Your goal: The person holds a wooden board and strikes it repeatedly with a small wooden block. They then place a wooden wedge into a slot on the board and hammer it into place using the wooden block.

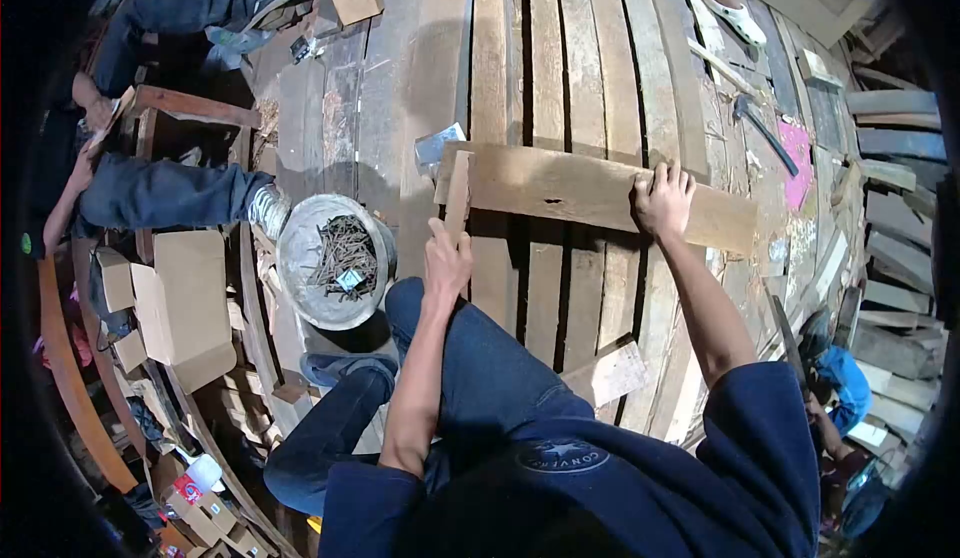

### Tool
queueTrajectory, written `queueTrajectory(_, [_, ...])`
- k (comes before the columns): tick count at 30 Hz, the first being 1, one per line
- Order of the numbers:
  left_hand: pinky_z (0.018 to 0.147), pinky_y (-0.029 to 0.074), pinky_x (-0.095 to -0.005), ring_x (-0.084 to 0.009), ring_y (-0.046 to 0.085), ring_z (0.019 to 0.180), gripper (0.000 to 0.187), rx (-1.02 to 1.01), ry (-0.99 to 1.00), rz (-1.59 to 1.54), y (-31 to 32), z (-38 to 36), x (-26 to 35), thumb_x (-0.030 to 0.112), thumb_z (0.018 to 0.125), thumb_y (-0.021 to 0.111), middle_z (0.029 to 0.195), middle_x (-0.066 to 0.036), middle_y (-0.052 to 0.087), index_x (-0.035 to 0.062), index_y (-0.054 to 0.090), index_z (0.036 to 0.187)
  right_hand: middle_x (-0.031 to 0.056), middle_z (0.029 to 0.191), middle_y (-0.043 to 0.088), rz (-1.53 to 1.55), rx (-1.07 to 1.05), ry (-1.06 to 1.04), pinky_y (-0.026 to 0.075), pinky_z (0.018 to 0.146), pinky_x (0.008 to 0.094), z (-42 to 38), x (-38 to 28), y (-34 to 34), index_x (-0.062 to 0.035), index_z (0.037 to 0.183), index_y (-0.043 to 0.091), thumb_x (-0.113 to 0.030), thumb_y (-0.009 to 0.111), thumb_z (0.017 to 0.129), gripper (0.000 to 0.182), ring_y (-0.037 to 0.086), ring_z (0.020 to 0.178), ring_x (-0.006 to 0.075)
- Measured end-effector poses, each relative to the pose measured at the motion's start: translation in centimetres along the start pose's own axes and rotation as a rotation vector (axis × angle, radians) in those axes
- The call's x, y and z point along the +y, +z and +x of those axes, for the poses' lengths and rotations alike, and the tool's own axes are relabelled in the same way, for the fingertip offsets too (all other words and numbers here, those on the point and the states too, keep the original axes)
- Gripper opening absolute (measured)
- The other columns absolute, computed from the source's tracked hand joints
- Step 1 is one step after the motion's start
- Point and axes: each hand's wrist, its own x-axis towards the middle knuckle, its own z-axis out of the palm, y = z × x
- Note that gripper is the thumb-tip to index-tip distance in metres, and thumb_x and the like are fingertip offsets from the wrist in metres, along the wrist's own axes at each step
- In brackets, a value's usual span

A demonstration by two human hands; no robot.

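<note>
A brown wooden plank (590, 193) lies crosswise over several long boards (545, 68). At its left end, my left hand (447, 261) is closed on the lower end of a short wood strip (458, 190), which stands against the plank's end. My right hand (665, 201) grips the plank right of its middle, with the fingers over the far edge and the thumb on the near side. Just beyond the plank's left end is a small blue-and-white packet (439, 144). Left of my left hand stands a metal bucket (300, 288) of nails (345, 253) with a small packet among them.
A hammer (767, 136) lies at the right beside a pink sheet (796, 163). A pale flat piece (612, 373) rests near my knee. Cardboard boxes (190, 298) sit at the left, near a seated person's leg (170, 193). Another person's shoe (735, 18) shows at the upper right.
</note>
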Motion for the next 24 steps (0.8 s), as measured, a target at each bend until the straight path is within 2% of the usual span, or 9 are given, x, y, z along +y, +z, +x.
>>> queueTrajectory(3, [0.08, 0.052, -0.0538, -0.0504, 0.066, 0.091, 0.041, 0.021, 0.156, -0.028, -1.7, 0.0, 0.7, 0.032, 0.102, 0.058, 0.097, -0.032, 0.069, -0.0008, 0.052, 0.126, 0.0252, 0.129, 0.057, -0.022, 0.011, 0.016, 0.027, 0.116, 0.0554, 0.0, -0.1, 0.2, -0.0003, 0.12, 0.058, -0.049, 0.053, 0.094, 0.056, 0.047, 0.129, 0.0405])
queueTrajectory(4, [0.083, 0.052, -0.0521, -0.0501, 0.066, 0.097, 0.039, -0.006, 0.122, -0.017, -2.2, -0.3, 0.7, 0.035, 0.103, 0.056, 0.1, -0.029, 0.07, 0.0024, 0.054, 0.125, 0.0252, 0.131, 0.057, -0.019, -0.002, 0.02, 0.026, 0.116, 0.0553, 0.1, -0.1, 0.1, -0.0002, 0.121, 0.058, -0.049, 0.052, 0.094, 0.056, 0.047, 0.13, 0.0405])
queueTrajectory(8, [0.081, 0.052, -0.0527, -0.051, 0.066, 0.098, 0.04, -0.11, -0.134, -0.101, -2.1, -1.1, -1.0, 0.037, 0.104, 0.053, 0.099, -0.032, 0.069, -0.0001, 0.058, 0.12, 0.0247, 0.133, 0.056, -0.024, -0.055, 0.038, 0.026, 0.117, 0.055, 0.2, -0.4, -0.5, -0.0001, 0.124, 0.058, -0.049, 0.051, 0.095, 0.058, 0.046, 0.132, 0.04])
queueTrajectory(11, [0.08, 0.052, -0.0547, -0.0524, 0.065, 0.096, 0.041, -0.037, -0.031, -0.022, -2.2, -1.7, -0.1, 0.037, 0.104, 0.055, 0.094, -0.033, 0.068, -0.0021, 0.06, 0.113, 0.0235, 0.131, 0.056, -0.02, -0.068, 0.041, 0.027, 0.117, 0.0553, 0.1, -0.3, -0.3, -0.0008, 0.125, 0.057, -0.049, 0.051, 0.095, 0.058, 0.046, 0.131, 0.0395])
queueTrajectory(12, [0.079, 0.051, -0.0559, -0.0527, 0.066, 0.092, 0.042, -0.041, -0.044, -0.022, -2.2, -1.7, 0.1, 0.037, 0.102, 0.057, 0.089, -0.034, 0.068, -0.0045, 0.06, 0.104, 0.0232, 0.131, 0.056, -0.014, -0.075, 0.042, 0.026, 0.117, 0.0554, 0.1, -0.3, -0.5, -0.001, 0.125, 0.057, -0.05, 0.051, 0.095, 0.058, 0.046, 0.131, 0.0395])
queueTrajectory(15, [0.078, 0.051, -0.0564, -0.0521, 0.066, 0.091, 0.042, -0.046, 0.057, 0.057, -1.6, -1.5, -0.6, 0.036, 0.102, 0.058, 0.087, -0.034, 0.067, -0.0059, 0.058, 0.103, 0.0224, 0.132, 0.056, -0.034, -0.092, 0.046, 0.026, 0.117, 0.0558, 0.2, -0.3, -0.6, -0.001, 0.129, 0.056, -0.05, 0.052, 0.094, 0.06, 0.046, 0.13, 0.0393])
queueTrajectory(16, [0.079, 0.051, -0.0571, -0.0523, 0.066, 0.093, 0.043, -0.13, -0.068, -0.07, -1.2, -1.3, -1.1, 0.035, 0.101, 0.06, 0.09, -0.037, 0.066, -0.0068, 0.056, 0.104, 0.0224, 0.132, 0.056, -0.035, -0.068, 0.038, 0.026, 0.117, 0.0558, 0.1, -0.1, -0.3, -0.001, 0.128, 0.056, -0.05, 0.052, 0.094, 0.06, 0.046, 0.13, 0.0392])
queueTrajectory(19, [0.079, 0.051, -0.0586, -0.0539, 0.065, 0.093, 0.049, -0.05, -0.024, -0.059, -0.5, -1.5, -1.6, 0.041, 0.1, 0.06, 0.092, -0.038, 0.066, -0.0068, 0.055, 0.107, 0.0226, 0.128, 0.057, -0.039, 0.01, 0.015, 0.028, 0.116, 0.0558, -0.1, -0.3, 0.0, -0.0012, 0.122, 0.058, -0.048, 0.054, 0.093, 0.055, 0.048, 0.127, 0.039])
queueTrajectory(24, [0.081, 0.051, -0.0599, -0.0562, 0.065, 0.093, 0.059, 0.031, -0.138, 0.178, -1.1, -2.0, -1.0, 0.052, 0.099, 0.057, 0.094, -0.038, 0.067, -0.0057, 0.057, 0.109, 0.0221, 0.122, 0.058, -0.005, -0.007, 0.01, 0.029, 0.115, 0.0559, 0.1, -0.1, -0.1, -0.0021, 0.119, 0.059, -0.045, 0.056, 0.092, 0.051, 0.05, 0.124, 0.0383])
